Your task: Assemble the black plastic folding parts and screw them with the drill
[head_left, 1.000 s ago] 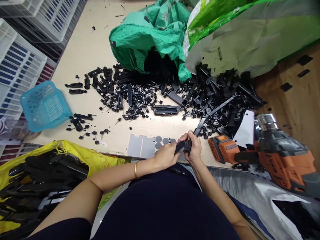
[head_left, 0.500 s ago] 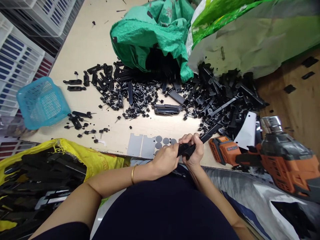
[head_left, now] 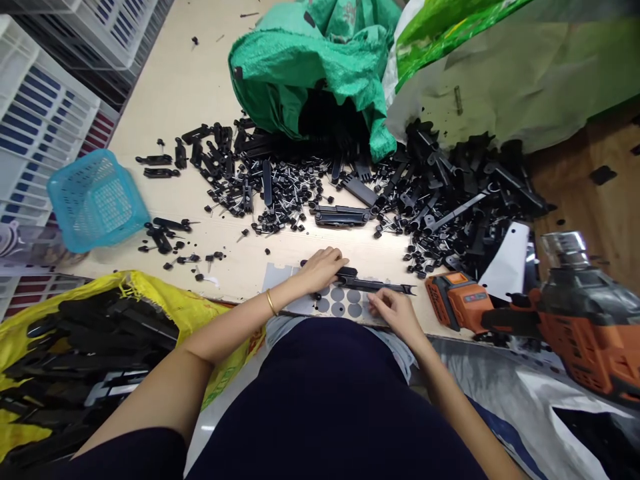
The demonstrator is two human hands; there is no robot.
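Note:
A long black plastic bar [head_left: 380, 286] with a forked right end lies near the table's front edge. My left hand [head_left: 323, 270] is over its left end, fingers bent down around it; the fingertips are partly hidden. Just below the bar's right part is my right hand [head_left: 395, 310], off the bar, fingers loosely curled and apart, with nothing visible in it. Between the hands, under the bar, lies a sheet of grey round pads [head_left: 337, 307]. Beyond the hands, a black folded plastic assembly [head_left: 341, 215] lies on the table.
Loose black knobs with metal pins [head_left: 287, 193] and black brackets [head_left: 440, 193] are heaped before a green sack [head_left: 310, 60]. An orange cordless power tool [head_left: 590, 333] stands at right. A blue basket [head_left: 100, 200] and a yellow sack [head_left: 200, 300] of black parts are at left.
The black bar, held up in both hands before, now lies on the table near the edge. My right hand has let go and moved below it; my left hand has shifted forward.

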